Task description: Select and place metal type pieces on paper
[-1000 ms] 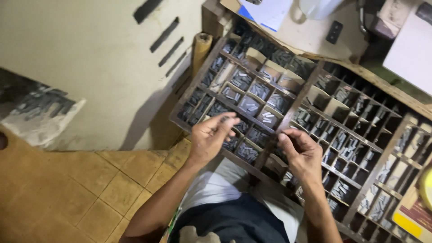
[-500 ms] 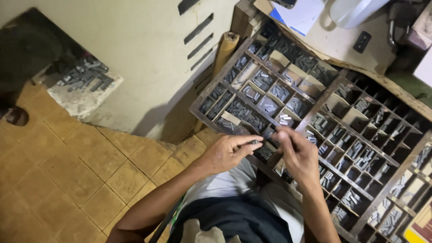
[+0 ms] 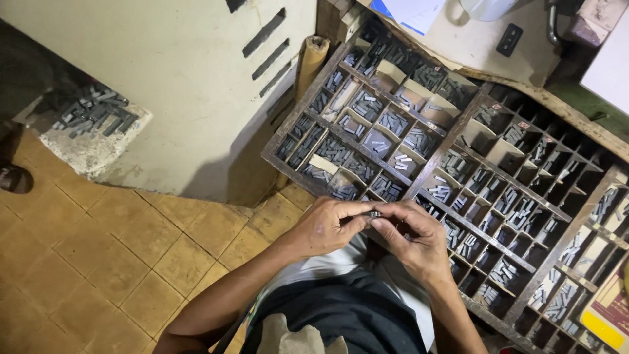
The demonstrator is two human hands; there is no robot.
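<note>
My left hand (image 3: 324,228) and my right hand (image 3: 414,237) meet in front of me at the near edge of a wooden tray of small compartments (image 3: 452,134). Both pinch a small grey metal piece (image 3: 374,214) between their fingertips. The compartments hold several small grey metal blocks (image 3: 393,123). My hands hover just above the tray's front rail, over my lap in a white shirt and dark trousers.
A cream cabinet side with dark slots (image 3: 196,98) stands to the left. A pile of grey metal blocks (image 3: 92,117) lies on a slab by the tiled floor (image 3: 98,262). A rolled tube (image 3: 308,62) leans at the tray's corner. Papers and a white jug sit at the top.
My left hand left the compartments and came right to meet my right hand; both now hold the small metal piece. The view shifted left and down.
</note>
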